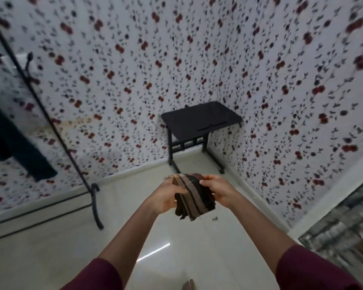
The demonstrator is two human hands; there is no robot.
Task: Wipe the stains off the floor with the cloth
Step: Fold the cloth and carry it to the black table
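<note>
A folded cloth with brown, tan and black stripes is held up in front of me, well above the floor. My left hand grips its left side with the thumb across the front. On the cloth's upper right edge my right hand is closed. Below lies the glossy cream tiled floor. A small dark speck shows on the tiles just right of the cloth.
A small black table on thin legs stands in the corner against floral wallpaper. A black coat stand with dark clothing hanging on it rises at the left. A grey patterned surface fills the lower right.
</note>
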